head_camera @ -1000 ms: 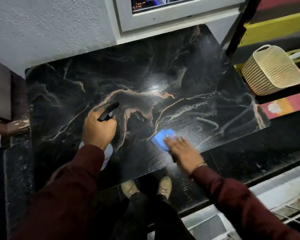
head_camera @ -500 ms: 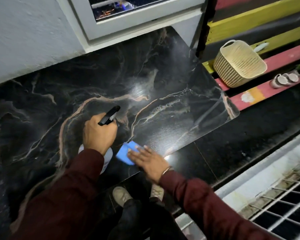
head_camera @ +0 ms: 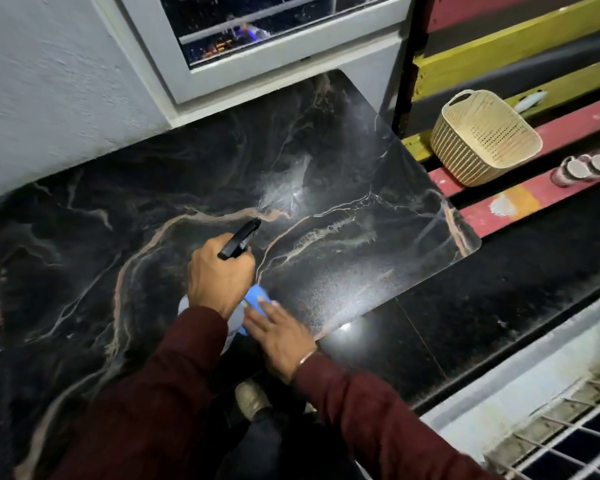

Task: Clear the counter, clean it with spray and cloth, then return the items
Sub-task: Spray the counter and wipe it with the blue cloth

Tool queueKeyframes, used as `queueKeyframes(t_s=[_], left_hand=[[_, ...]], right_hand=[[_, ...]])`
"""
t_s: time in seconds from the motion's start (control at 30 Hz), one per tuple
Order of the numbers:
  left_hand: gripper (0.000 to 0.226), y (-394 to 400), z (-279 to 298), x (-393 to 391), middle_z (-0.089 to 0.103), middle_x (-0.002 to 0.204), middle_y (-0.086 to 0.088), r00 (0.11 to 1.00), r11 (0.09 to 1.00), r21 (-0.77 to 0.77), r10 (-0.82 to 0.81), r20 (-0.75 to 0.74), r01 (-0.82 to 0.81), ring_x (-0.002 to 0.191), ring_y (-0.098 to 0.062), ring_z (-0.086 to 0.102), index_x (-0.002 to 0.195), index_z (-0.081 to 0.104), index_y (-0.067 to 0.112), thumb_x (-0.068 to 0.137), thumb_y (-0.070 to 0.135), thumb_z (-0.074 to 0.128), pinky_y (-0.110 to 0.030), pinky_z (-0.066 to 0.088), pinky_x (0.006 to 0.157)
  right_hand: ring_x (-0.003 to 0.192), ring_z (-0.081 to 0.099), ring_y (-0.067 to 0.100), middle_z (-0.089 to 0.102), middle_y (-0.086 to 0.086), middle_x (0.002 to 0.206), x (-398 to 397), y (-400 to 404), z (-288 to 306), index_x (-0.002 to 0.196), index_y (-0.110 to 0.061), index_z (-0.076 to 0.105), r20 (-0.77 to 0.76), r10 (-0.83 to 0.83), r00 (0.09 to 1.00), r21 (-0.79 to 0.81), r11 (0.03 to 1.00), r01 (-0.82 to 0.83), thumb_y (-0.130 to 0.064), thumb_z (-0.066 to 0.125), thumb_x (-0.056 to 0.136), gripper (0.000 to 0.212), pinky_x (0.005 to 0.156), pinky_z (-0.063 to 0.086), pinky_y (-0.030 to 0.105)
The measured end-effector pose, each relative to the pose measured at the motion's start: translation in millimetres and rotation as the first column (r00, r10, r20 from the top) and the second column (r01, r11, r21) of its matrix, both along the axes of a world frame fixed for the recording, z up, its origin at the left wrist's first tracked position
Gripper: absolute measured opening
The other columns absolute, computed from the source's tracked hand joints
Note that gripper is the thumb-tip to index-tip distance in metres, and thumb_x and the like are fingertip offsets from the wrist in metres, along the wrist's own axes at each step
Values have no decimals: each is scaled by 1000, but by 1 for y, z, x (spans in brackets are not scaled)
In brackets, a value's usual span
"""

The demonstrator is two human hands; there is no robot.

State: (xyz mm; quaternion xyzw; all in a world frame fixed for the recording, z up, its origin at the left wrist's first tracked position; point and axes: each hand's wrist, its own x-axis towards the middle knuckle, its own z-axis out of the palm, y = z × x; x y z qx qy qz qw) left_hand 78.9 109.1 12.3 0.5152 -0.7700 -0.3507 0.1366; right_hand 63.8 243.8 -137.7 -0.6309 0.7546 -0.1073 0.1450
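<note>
The black marbled worktop (head_camera: 153, 209) fills most of the view, with a bright glare patch and fine spray mist on its right half. Above it sits a white-framed window (head_camera: 257, 39). To the right, a cream basket (head_camera: 484, 140) rests tilted on a red plank, with two cups (head_camera: 581, 168) just beside it. The left hand (head_camera: 219, 275) is curled round the neck of the bottle (head_camera: 238, 239), whose black nozzle points across the worktop. The right hand (head_camera: 281, 334) lies with fingers straight and spread, pressing the blue cloth (head_camera: 257, 301) flat on the worktop near its front edge, just beside the bottle.
</note>
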Motion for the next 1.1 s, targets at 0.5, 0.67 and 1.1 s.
queueKeyframes(t_s=[0.5, 0.67, 1.1], left_hand=[[27, -60, -11, -29, 57, 58, -5, 997, 995, 58, 75, 0, -75, 67, -34, 57, 59, 53, 12, 83, 19, 62, -35, 38, 59], [17, -82, -2, -32, 64, 61, -3, 1000, 999, 50, 16, -6, -16, 70, -30, 64, 69, 64, 13, 83, 24, 65, -38, 48, 63], [22, -84, -11, -60, 60, 63, -6, 994, 990, 85, -108, -22, 109, 74, -38, 59, 64, 57, 15, 84, 22, 60, -35, 37, 62]], right_hand=[[135, 36, 37, 42, 15, 146, -86, -113, 9, 141, -6, 40, 43, -448, 893, -89, 888, 450, -16, 31, 87, 56, 113, 30, 43], [107, 64, 19, 71, 2, 109, -63, -156, 31, 108, -14, 71, 10, -12, 1000, -129, 992, 13, -33, 68, 72, 40, 90, 49, 27], [135, 38, 37, 38, 11, 149, -107, -45, -2, 142, -9, 39, -83, -522, 849, 0, 852, 524, -15, 43, 85, 57, 111, 31, 47]])
